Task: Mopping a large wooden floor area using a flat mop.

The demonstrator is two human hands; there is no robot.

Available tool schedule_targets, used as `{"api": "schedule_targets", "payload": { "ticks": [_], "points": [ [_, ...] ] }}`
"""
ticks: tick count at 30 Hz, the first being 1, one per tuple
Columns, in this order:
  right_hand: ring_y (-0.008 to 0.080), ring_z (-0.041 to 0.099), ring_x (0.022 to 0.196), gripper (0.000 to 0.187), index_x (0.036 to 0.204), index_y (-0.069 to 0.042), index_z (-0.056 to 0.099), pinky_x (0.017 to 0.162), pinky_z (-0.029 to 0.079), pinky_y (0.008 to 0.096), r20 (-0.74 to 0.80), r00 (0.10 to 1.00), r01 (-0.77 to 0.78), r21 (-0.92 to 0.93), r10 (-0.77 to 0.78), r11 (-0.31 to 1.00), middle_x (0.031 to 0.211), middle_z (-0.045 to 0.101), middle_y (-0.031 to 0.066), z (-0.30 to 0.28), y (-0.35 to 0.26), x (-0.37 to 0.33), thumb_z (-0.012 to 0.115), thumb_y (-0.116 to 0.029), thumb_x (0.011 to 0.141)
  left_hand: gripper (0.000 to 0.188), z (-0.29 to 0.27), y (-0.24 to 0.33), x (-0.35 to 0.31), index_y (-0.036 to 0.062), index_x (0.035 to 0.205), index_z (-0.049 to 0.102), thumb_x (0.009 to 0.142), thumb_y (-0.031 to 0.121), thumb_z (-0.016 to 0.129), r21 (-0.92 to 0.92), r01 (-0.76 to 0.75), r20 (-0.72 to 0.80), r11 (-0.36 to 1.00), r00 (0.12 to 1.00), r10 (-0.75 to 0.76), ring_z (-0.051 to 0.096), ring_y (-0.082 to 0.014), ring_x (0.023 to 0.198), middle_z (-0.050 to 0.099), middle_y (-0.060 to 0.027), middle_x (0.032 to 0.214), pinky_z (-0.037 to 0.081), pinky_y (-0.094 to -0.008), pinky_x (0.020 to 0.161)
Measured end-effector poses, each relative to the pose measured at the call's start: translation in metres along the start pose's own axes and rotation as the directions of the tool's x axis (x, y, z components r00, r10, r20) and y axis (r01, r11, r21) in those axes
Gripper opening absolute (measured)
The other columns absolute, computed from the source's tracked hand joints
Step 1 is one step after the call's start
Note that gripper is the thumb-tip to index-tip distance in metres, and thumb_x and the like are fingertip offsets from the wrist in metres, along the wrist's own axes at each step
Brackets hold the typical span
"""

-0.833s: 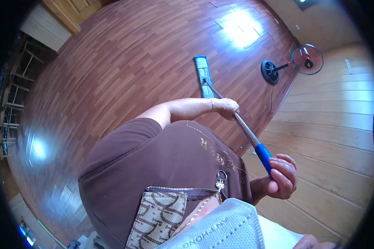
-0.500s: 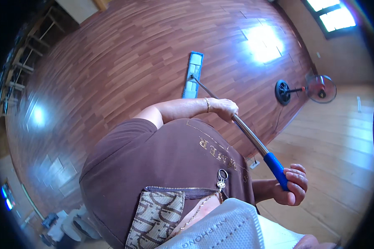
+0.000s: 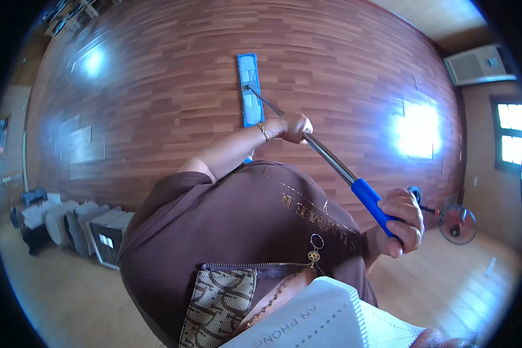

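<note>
A flat mop (image 3: 332,158) slants across the view, from its blue grip up to the wide head on the floor. My left hand (image 3: 296,126), with a bracelet at its wrist, is closed around the metal pole. Further down, my right hand (image 3: 405,220) wraps its fingers about the blue grip (image 3: 372,204) near its end. The long blue mop head (image 3: 248,107) lies flat on the brown plank floor (image 3: 180,87), ahead of my left hand.
To the right, a standing fan (image 3: 457,225) is partly hidden behind my right hand. A row of pale, boxy objects (image 3: 75,223) stands at the left. On the right wall are a white air-conditioner-like unit (image 3: 478,65) and a bright window (image 3: 513,124).
The whole view has turned, bringing the fan lower and the left-hand objects higher in the picture. Both hands and the mop head appear further up, the head also more to the left.
</note>
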State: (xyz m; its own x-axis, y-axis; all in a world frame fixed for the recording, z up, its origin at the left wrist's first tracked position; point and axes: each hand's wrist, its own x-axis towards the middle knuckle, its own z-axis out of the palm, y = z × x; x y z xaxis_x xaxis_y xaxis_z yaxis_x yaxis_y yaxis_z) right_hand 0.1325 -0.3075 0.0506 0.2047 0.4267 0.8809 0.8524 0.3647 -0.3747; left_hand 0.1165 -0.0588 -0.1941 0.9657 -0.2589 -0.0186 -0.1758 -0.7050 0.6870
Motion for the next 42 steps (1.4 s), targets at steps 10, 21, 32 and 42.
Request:
{"api": "schedule_targets", "payload": {
  "ticks": [10, 21, 32, 42],
  "points": [
    [0.0266, 0.066, 0.067, 0.035, 0.08, -0.006, 0.058, 0.067, 0.054, 0.0418, 0.358, 0.933, -0.209, 0.617, -0.034, 0.759, 0.076, 0.066, 0.0122, 0.051, 0.044, 0.032, 0.07, -0.038, 0.084, 0.039, 0.012, -0.029, -0.104, 0.0067, 0.058, 0.046, 0.079, 0.032, 0.066, -0.028, 0.29, -0.45, 0.957, 0.851, -0.271, 0.055, -0.0371, 0.06, 0.051, -0.0151, 0.059, 0.042, -0.0453, 0.055],
    [0.0263, 0.065, 0.063, 0.029, 0.074, -0.006, 0.061, 0.075, 0.051, 0.0434, 0.583, 0.812, -0.53, 0.748, -0.013, 0.4, 0.063, 0.061, 0.0075, 0.103, 0.065, 0.043, 0.069, -0.034, 0.074, 0.033, 0.037, -0.006, -0.183, 0.0063, 0.059, 0.043, 0.08, 0.019, 0.066, -0.126, 0.493, -0.754, 0.861, 0.516, -0.406, 0.052, -0.037, 0.056, 0.05, -0.0163, 0.059, 0.039, -0.0435, 0.05],
    [0.0238, 0.063, 0.058, 0.03, 0.07, -0.005, 0.063, 0.066, 0.053, 0.0405, 0.601, 0.765, -0.498, 0.78, -0.231, 0.38, 0.059, 0.059, 0.0074, 0.063, 0.053, 0.086, 0.068, -0.033, 0.078, 0.042, 0.019, 0.013, -0.145, 0.0069, 0.061, 0.049, 0.084, 0.037, 0.065, -0.194, 0.269, -0.483, 0.943, 0.811, -0.331, 0.056, -0.0351, 0.058, 0.054, -0.0147, 0.059, 0.041, -0.0452, 0.052],
    [0.024, 0.065, 0.065, 0.038, 0.081, -0.003, 0.065, 0.068, 0.053, 0.0408, 0.669, 0.738, -0.408, 0.543, -0.084, 0.734, 0.07, 0.061, 0.0078, 0.006, -0.014, 0.079, 0.075, -0.04, 0.075, 0.041, -0.004, 0.028, -0.062, 0.0053, 0.063, 0.054, 0.085, 0.039, 0.063, -0.247, 0.029, -0.094, 0.969, 0.994, -0.053, 0.058, -0.039, 0.064, 0.056, -0.0179, 0.062, 0.043, -0.048, 0.058]
  ]
}}
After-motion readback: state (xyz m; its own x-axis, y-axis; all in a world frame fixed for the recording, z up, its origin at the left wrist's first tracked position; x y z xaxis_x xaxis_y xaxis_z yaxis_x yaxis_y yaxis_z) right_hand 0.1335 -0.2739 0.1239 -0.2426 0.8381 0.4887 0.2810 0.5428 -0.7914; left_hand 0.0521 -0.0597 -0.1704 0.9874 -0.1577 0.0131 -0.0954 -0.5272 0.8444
